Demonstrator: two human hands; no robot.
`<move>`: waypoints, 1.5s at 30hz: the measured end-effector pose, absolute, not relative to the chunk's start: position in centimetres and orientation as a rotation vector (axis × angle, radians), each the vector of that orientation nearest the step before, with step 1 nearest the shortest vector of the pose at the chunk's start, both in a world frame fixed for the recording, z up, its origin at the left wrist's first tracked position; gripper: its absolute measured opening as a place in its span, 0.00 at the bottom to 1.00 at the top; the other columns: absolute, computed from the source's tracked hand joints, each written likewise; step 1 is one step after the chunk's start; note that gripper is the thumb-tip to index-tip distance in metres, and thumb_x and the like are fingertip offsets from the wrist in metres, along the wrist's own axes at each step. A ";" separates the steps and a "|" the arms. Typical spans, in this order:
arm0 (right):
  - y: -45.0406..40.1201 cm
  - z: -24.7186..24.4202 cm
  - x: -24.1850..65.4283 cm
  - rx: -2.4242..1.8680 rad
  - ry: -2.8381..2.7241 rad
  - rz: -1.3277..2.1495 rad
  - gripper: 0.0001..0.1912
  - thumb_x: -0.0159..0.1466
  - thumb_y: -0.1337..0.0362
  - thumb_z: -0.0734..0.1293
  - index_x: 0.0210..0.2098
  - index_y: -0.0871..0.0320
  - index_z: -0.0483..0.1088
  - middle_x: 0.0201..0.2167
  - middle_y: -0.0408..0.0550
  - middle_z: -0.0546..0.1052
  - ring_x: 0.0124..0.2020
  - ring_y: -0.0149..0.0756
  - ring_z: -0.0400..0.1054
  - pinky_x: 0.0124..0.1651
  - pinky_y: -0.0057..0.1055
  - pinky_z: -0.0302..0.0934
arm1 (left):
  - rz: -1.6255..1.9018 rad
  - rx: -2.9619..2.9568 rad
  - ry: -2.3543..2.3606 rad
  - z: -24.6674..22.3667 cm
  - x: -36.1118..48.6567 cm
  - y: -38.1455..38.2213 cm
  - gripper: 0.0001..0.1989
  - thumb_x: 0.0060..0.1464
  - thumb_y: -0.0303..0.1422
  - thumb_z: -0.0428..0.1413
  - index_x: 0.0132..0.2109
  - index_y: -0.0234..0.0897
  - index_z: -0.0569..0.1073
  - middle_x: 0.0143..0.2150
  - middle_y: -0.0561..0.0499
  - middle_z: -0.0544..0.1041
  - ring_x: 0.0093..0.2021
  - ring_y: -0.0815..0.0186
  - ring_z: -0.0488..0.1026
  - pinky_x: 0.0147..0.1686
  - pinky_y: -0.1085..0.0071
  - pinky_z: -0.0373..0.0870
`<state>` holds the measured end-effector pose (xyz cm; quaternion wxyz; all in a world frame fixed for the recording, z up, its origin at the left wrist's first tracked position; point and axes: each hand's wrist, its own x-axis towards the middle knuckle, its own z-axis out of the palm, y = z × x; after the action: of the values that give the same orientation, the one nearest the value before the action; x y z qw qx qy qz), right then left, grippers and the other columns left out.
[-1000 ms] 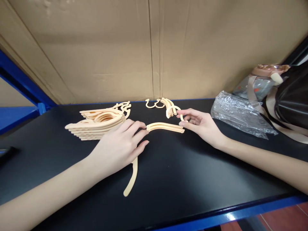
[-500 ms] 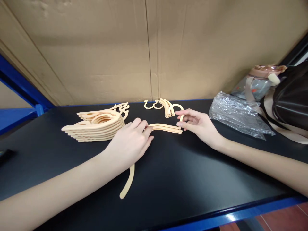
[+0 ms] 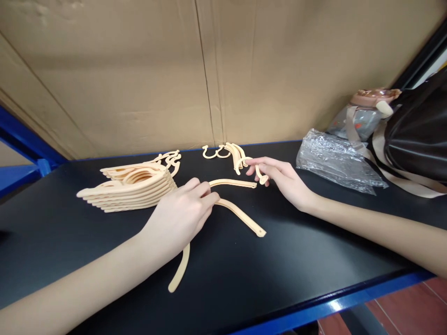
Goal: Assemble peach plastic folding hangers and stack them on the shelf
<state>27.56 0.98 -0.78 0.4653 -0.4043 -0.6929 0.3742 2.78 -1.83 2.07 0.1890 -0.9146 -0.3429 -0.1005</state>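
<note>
My left hand (image 3: 186,211) is closed on the upper end of a curved beige strip (image 3: 240,216), whose holed end points toward the right front. Just behind it, another curved strip (image 3: 233,182) lies on the black table. A further strip (image 3: 181,270) sticks out below my left wrist, its upper part hidden. My right hand (image 3: 279,179) pinches a beige hook (image 3: 259,173) between thumb and fingers, its round knob end hanging down. Left of my left hand is a stack of beige hangers (image 3: 129,188).
At the table's back lie loose hooks (image 3: 213,155) and a bundle of strips (image 3: 235,156). On the right are crumpled clear plastic (image 3: 335,160), a bottle (image 3: 365,114) and a dark bag (image 3: 419,130). A cardboard wall (image 3: 139,79) stands behind.
One curved strip in front of my right hand has swung forward, apart from the other, with my left hand on it. The hook in my right hand has turned, so its knob end shows.
</note>
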 end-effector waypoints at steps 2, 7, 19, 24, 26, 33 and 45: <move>1.0 -0.8 27.6 -0.991 -1.713 0.928 0.17 0.68 0.59 0.57 0.49 0.55 0.73 0.38 0.47 0.76 0.37 0.33 0.68 0.34 0.30 0.59 | -0.316 -2.633 -0.939 2.1 2.9 -2.2 0.11 0.62 0.26 0.48 0.38 0.35 0.76 0.31 0.49 0.74 0.35 0.61 0.69 0.30 0.68 0.67; 1.0 -0.9 27.6 -0.975 -1.785 0.939 0.15 0.67 0.58 0.60 0.46 0.55 0.75 0.39 0.47 0.78 0.39 0.35 0.70 0.39 0.33 0.62 | -0.355 -2.707 -0.937 2.1 3.3 -2.9 0.11 0.64 0.30 0.48 0.38 0.35 0.76 0.31 0.50 0.76 0.35 0.62 0.70 0.33 0.67 0.67; 1.2 -1.2 27.5 -0.912 -1.806 0.994 0.12 0.65 0.61 0.63 0.46 0.57 0.72 0.36 0.47 0.76 0.31 0.30 0.68 0.30 0.29 0.61 | -0.412 -2.885 -1.044 1.1 3.6 -4.0 0.08 0.62 0.26 0.49 0.44 0.39 0.72 0.43 0.52 0.76 0.38 0.64 0.72 0.34 0.68 0.70; 1.2 -1.1 27.4 -0.898 -1.819 1.005 0.12 0.64 0.62 0.65 0.46 0.57 0.71 0.37 0.46 0.75 0.33 0.30 0.69 0.34 0.29 0.63 | -0.400 -2.860 -0.786 1.0 4.5 -5.4 0.12 0.59 0.22 0.48 0.47 0.35 0.71 0.37 0.50 0.75 0.35 0.61 0.71 0.31 0.66 0.69; 1.1 -1.1 27.3 -0.887 -1.826 1.011 0.11 0.64 0.64 0.65 0.46 0.58 0.71 0.37 0.46 0.75 0.34 0.30 0.69 0.35 0.29 0.64 | -0.382 -2.875 -0.680 1.0 4.8 -6.1 0.13 0.58 0.20 0.48 0.48 0.33 0.70 0.37 0.49 0.74 0.35 0.61 0.70 0.32 0.66 0.69; 1.0 -1.2 27.3 -0.822 -1.852 1.093 0.07 0.63 0.63 0.66 0.40 0.57 0.73 0.39 0.45 0.77 0.36 0.30 0.72 0.41 0.31 0.67 | -0.482 -2.744 -0.613 0.6 4.6 -6.2 0.14 0.61 0.20 0.44 0.51 0.29 0.68 0.36 0.48 0.72 0.32 0.63 0.69 0.28 0.68 0.66; 1.0 -1.4 27.3 -0.788 -1.772 1.321 0.10 0.56 0.66 0.73 0.38 0.56 0.74 0.34 0.42 0.77 0.35 0.29 0.73 0.41 0.29 0.69 | -0.514 -2.651 -1.013 0.1 3.7 -3.6 0.12 0.65 0.27 0.43 0.46 0.31 0.71 0.37 0.45 0.72 0.37 0.57 0.64 0.36 0.61 0.62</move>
<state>27.28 1.03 -1.40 0.3871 -0.3096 -0.6964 0.5190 3.70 -3.57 0.11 0.1283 -0.9116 -0.3483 -0.1767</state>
